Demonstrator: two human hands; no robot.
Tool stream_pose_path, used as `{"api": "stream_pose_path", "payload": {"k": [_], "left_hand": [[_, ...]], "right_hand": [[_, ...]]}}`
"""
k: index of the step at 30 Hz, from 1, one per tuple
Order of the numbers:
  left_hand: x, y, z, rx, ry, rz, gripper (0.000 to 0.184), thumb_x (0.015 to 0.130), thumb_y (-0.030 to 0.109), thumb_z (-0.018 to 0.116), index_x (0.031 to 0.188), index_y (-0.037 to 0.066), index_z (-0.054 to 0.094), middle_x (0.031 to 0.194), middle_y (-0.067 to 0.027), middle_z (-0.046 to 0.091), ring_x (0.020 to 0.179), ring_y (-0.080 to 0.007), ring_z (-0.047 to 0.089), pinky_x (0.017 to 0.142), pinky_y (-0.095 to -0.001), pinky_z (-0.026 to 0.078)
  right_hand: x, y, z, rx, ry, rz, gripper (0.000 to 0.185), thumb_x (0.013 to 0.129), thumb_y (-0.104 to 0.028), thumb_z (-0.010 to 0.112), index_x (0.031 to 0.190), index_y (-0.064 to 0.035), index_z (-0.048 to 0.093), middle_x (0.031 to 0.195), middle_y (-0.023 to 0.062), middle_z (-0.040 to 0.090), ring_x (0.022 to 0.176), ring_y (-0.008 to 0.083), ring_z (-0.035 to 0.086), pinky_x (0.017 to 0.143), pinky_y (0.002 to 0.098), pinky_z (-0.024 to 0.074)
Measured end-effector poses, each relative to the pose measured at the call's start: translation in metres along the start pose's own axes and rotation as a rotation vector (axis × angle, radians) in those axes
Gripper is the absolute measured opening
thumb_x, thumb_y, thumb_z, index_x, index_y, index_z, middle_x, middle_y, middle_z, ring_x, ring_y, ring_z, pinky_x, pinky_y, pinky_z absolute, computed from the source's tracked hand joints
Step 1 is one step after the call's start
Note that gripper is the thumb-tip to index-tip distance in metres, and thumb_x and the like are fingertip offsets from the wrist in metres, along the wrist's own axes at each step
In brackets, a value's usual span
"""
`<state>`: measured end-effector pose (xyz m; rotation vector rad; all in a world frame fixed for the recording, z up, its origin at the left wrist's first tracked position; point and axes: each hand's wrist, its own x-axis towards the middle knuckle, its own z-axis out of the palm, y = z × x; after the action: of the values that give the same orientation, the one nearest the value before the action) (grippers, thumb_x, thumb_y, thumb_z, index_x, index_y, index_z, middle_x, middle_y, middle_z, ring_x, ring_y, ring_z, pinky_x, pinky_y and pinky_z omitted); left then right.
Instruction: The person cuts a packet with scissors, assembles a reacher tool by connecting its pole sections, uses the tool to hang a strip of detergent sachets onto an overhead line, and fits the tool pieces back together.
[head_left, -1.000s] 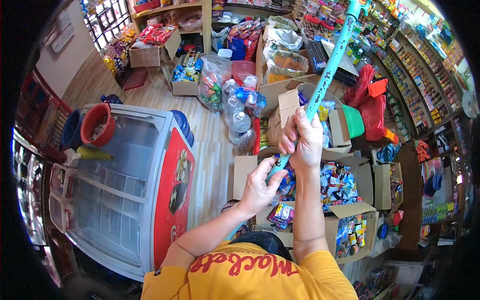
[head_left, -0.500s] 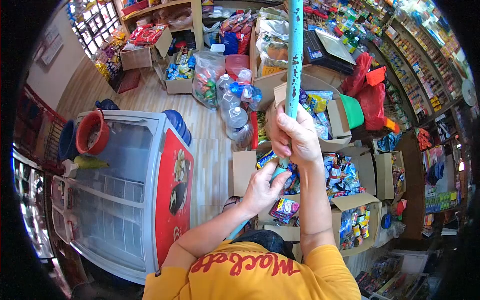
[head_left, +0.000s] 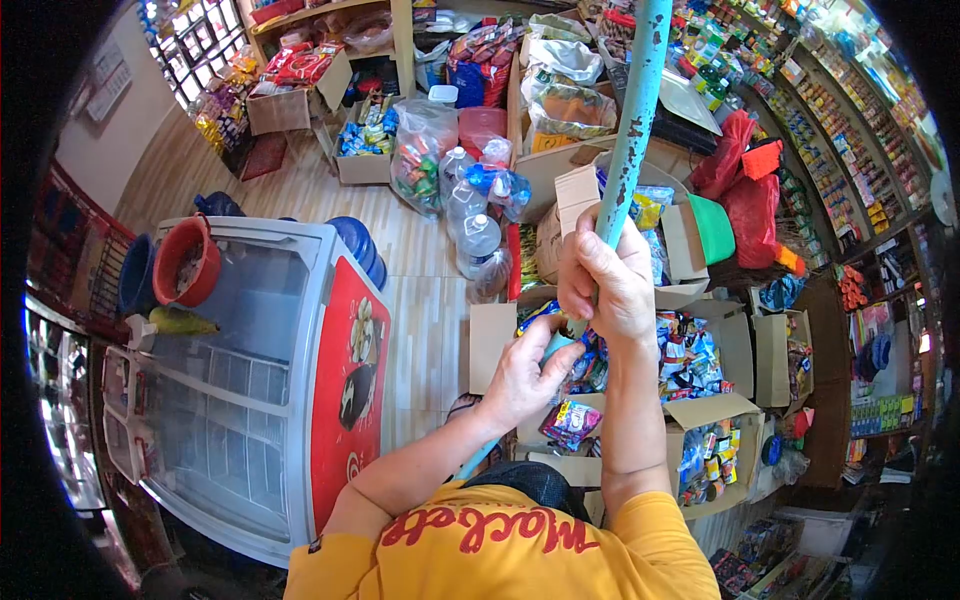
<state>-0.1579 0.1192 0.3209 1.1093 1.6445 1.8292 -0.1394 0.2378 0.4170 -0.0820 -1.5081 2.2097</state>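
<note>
Our blue pole (head_left: 637, 120) now leans more to the right than before; we grip it tight, right hand (head_left: 614, 278) above left hand (head_left: 522, 372)

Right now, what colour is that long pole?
The pole is turquoise with dark, worn-looking patches, seen best in the head view.

Chipped, rough-looking paint covers the pole (head_left: 636, 120), while the chest freezer (head_left: 316, 310) has a smooth, glossy glass top (head_left: 265, 275) and, at its far left corner, a smooth plastic basin (head_left: 207, 272). Glossy foil-like packets (head_left: 688, 362) fill a matt cardboard box (head_left: 733, 345) up to its right edge. Clear, shiny plastic bottles (head_left: 477, 238) stand on smooth wood-grained flooring (head_left: 425, 320); the T-shirt (head_left: 440, 570) is matt cloth.
</note>
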Motion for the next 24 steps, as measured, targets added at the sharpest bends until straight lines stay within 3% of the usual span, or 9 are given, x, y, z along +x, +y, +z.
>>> {"api": "stream_pose_path", "payload": {"k": [3, 6, 9, 16, 20, 24], "left_hand": [[0.001, 0.011, -0.001, -0.070, -0.039, -0.199, 0.029, 0.084, 0.015, 0.061, 0.105, -0.001, 0.051, 0.077, -0.0165, 0.059, 0.070, -0.0239, 0.061, 0.064, -0.0345, 0.046], [0.000, 0.005, 0.001, -0.132, -0.015, -0.162, 0.028, 0.084, 0.016, 0.061, 0.104, -0.001, 0.051, 0.075, -0.0154, 0.058, 0.069, -0.0224, 0.061, 0.063, -0.0344, 0.046], [-0.001, 0.003, -0.001, -0.151, -0.060, -0.123, 0.030, 0.090, 0.022, 0.055, 0.108, -0.001, 0.047, 0.070, -0.0007, 0.053, 0.058, -0.0057, 0.049, 0.050, -0.0214, 0.040], [-0.005, -0.009, -0.002, -0.055, -0.097, -0.086, 0.023, 0.091, 0.019, 0.052, 0.103, 0.000, 0.047, 0.070, 0.0001, 0.051, 0.060, -0.0064, 0.048, 0.052, -0.0218, 0.041], [-0.002, -0.008, 0.001, -0.093, -0.068, -0.047, 0.022, 0.091, 0.019, 0.051, 0.101, 0.000, 0.047, 0.071, -0.0006, 0.050, 0.061, -0.0065, 0.048, 0.053, -0.0218, 0.041], [0.002, 0.002, -0.001, -0.150, -0.097, -0.110, 0.022, 0.092, 0.020, 0.051, 0.101, 0.001, 0.047, 0.072, -0.0005, 0.049, 0.062, -0.0061, 0.048, 0.055, -0.0217, 0.041]], "right_hand": [[0.001, 0.001, -0.001, 0.063, -0.066, 0.046, 0.018, 0.087, -0.016, 0.057, 0.086, -0.0062, 0.042, 0.051, 0.0013, 0.038, 0.035, 0.0079, 0.033, 0.032, 0.0221, 0.0260], [0.004, 0.006, -0.007, 0.152, -0.173, 0.104, 0.019, 0.086, -0.016, 0.058, 0.085, -0.0061, 0.042, 0.051, 0.0017, 0.039, 0.035, 0.0078, 0.034, 0.033, 0.0213, 0.0259], [0.007, 0.013, -0.011, 0.357, -0.178, 0.148, 0.019, 0.087, -0.019, 0.057, 0.085, -0.0072, 0.042, 0.051, 0.0014, 0.036, 0.035, 0.0078, 0.033, 0.033, 0.0213, 0.0252], [-0.003, 0.021, -0.006, 0.250, 0.138, 0.090, 0.016, 0.089, -0.022, 0.055, 0.086, -0.0121, 0.043, 0.051, 0.0000, 0.032, 0.033, 0.0078, 0.028, 0.031, 0.0219, 0.0238], [-0.007, 0.016, 0.002, 0.113, 0.098, 0.044, 0.019, 0.086, -0.017, 0.059, 0.085, -0.0089, 0.042, 0.051, -0.0003, 0.036, 0.035, 0.0071, 0.032, 0.033, 0.0212, 0.0243], [-0.003, 0.018, -0.008, 0.228, -0.057, 0.073, 0.018, 0.087, -0.017, 0.058, 0.086, -0.0088, 0.042, 0.052, 0.0011, 0.037, 0.035, 0.0075, 0.031, 0.033, 0.0214, 0.0244]]}}
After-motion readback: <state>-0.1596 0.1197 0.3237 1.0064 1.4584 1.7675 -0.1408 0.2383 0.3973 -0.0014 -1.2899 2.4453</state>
